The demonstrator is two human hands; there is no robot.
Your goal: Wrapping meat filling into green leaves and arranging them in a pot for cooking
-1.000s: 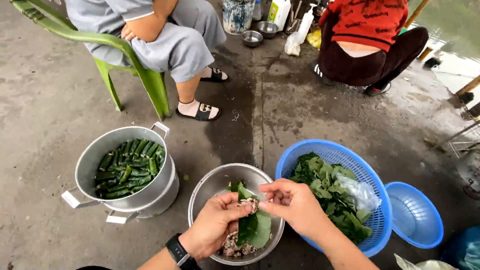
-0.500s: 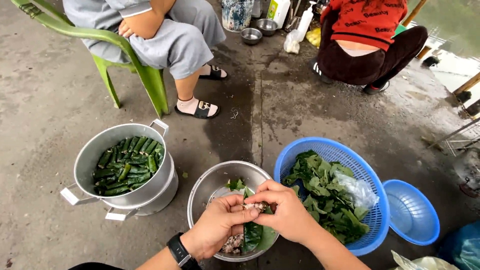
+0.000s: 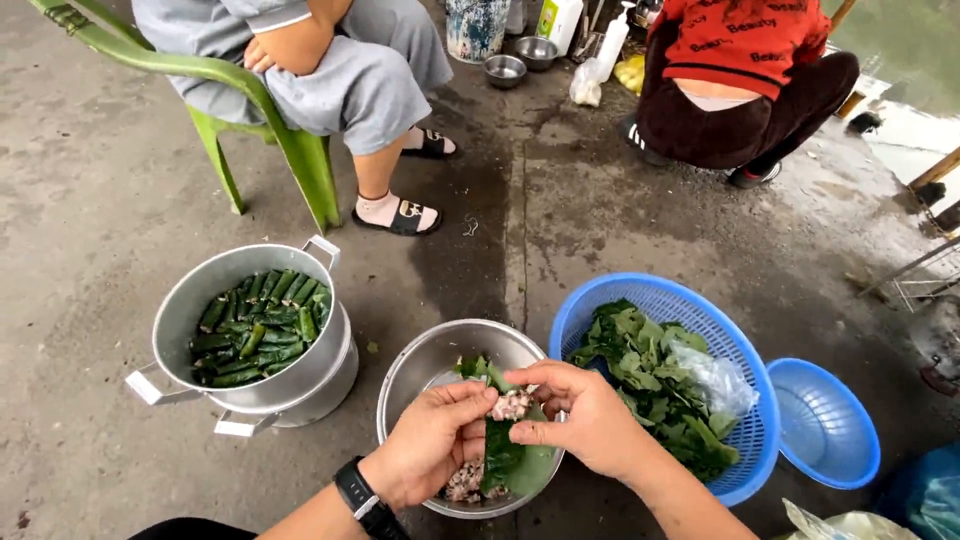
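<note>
A green leaf [image 3: 503, 455] with a small lump of pinkish minced filling [image 3: 511, 404] on its upper end is held over the middle of a round steel bowl [image 3: 425, 365], which stands on the concrete floor [image 3: 100, 230]. More of the mince [image 3: 464, 482] lies in the bottom of the bowl near its near rim.

The left hand [image 3: 432, 440] comes in from below, palm turned inward, fingers curled and narrow, its fingertips touching the left edge of the leaf and the filling. A black watch [image 3: 362, 499] sits on that wrist. The right hand [image 3: 583, 413] reaches in from the lower right, its fingers half closed, thumb and forefinger pinching the leaf's right edge just beside the filling. The two hands nearly meet over the leaf.

Just right of the bowl, touching or almost touching its rim, is a blue plastic basket [image 3: 600, 300] holding loose green leaves [image 3: 650, 375] and a clear plastic bag [image 3: 715, 378]. A smaller blue basket [image 3: 825, 425] stands beside its right edge. Left of the bowl is a metal pot [image 3: 190, 295] packed with rolled green leaves [image 3: 255, 325].

Farther off, a person sits on a green plastic chair [image 3: 290, 135], and another person in a red top [image 3: 745, 40] squats.
</note>
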